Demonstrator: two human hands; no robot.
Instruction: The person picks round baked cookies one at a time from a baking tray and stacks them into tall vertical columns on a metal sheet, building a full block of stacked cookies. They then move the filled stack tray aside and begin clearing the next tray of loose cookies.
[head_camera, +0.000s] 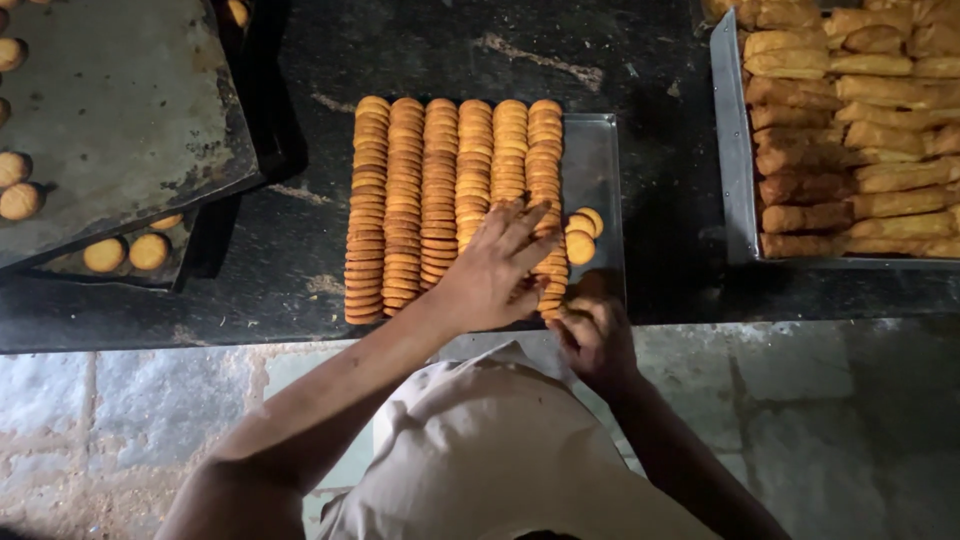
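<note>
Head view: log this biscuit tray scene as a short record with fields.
surface: dark counter
middle tray: flat metal tray with six rows of round biscuits standing on edge
loose biscuits: three lying at the tray's right side
left hand: spread flat over the rows' near ends
right hand: at the tray's near edge, touching the last row; grip unclear
left side: dark baking sheets with scattered biscuits
right side: tray of long golden pastries
</note>
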